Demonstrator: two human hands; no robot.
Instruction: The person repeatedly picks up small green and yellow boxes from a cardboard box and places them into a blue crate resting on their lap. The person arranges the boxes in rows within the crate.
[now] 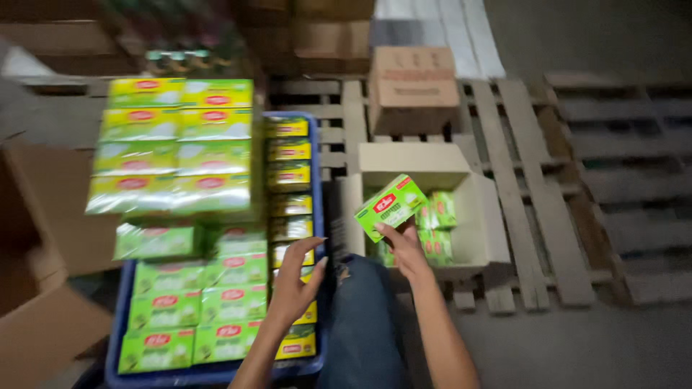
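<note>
My right hand (405,248) holds a small green carton (391,206) tilted above an open cardboard box (476,216) that has more green cartons (436,227) inside. My left hand (295,281) hovers with fingers apart over the right side of a blue crate (316,180), touching or just above a row of yellow-green cartons (290,209) stood on edge. The crate is packed with rows of green cartons (194,317), and wrapped bundles of yellow-green cartons (173,144) are stacked high on its left half.
A closed brown cardboard box (412,86) stands behind the open one on wooden pallets (519,180). More pallets (627,180) lie to the right on a grey floor. Opened cardboard (43,238) sits at the left. My knee in jeans (360,324) is between crate and box.
</note>
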